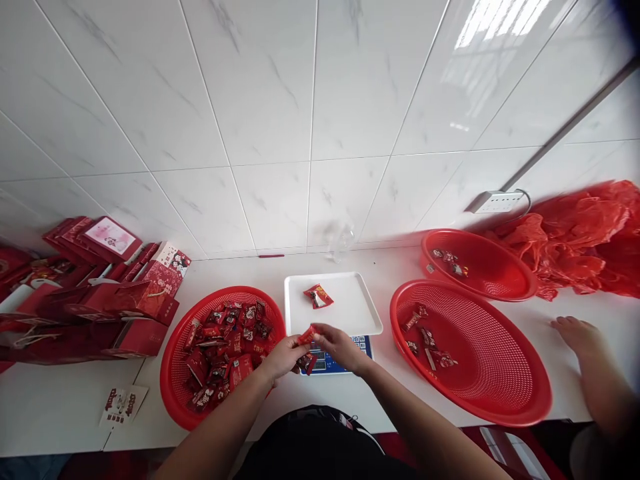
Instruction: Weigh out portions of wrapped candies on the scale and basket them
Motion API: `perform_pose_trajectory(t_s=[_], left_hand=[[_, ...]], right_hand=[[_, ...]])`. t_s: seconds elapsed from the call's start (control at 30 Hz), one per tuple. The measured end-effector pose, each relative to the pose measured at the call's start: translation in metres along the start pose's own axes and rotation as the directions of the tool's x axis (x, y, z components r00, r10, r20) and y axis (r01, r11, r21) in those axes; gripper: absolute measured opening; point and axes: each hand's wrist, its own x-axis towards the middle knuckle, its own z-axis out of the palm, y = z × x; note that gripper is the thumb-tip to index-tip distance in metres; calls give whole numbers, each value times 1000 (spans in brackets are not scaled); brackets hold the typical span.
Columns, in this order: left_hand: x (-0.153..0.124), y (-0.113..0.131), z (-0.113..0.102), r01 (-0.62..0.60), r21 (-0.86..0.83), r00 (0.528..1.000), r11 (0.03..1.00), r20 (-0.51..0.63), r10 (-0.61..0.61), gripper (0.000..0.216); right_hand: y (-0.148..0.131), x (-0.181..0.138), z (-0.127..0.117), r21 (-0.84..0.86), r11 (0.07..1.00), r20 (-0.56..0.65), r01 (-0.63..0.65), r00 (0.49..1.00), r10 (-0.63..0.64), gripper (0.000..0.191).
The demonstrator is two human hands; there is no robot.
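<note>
My left hand (284, 358) and my right hand (342, 347) meet over the front of a scale (334, 360), fingers pinched on red wrapped candies (307, 335); more red wrappers hang under my left fingers. Behind them the scale's white tray (350, 310) holds one red candy (318, 296). To the left sits a red basket (173, 373) filled with several red candies (227, 350).
A large red basket (500, 393) at the right holds a few candies; a smaller one (505, 283) sits behind it. Another person's hand (577, 333) rests on the table at far right. Red gift boxes (95, 300) pile at left, red plastic bags (585, 243) at right.
</note>
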Motion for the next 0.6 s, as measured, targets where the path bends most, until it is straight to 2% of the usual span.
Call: perform_pose_trajectory(t_s=[0.03,0.1,0.17,0.27,0.33,0.4,0.5,0.6], left_hand=[[1,-2,1,-12,54,999,998,33,11,33],[3,-8,4,-27,124,996,992,88,16,31],[7,-12,6,-4,137,997,991,75,-7,31],[17,-11,9,48,25,999,999,-25,-47,31],[27,-5,9,26,-106,997,994,-69,-33,28],[37,3,9,-19,-185,996,983,-84,3,38],[49,10,4,-73,-77,985,994,-161,60,60],[54,3,-14,-175,93,929,980,-315,195,53]], right_hand=[[1,-3,5,69,997,85,-38,996,32,38],[5,-7,10,138,986,135,-97,988,79,32],[11,-6,9,171,973,62,-157,987,149,23],[23,2,-1,196,951,-100,-239,960,262,20],[29,9,-12,181,948,-182,-263,938,295,22],[32,14,-22,166,947,-211,-274,929,306,29],[32,15,-34,30,956,-323,-293,902,287,46],[32,4,-39,-208,933,-399,-293,897,192,45]])
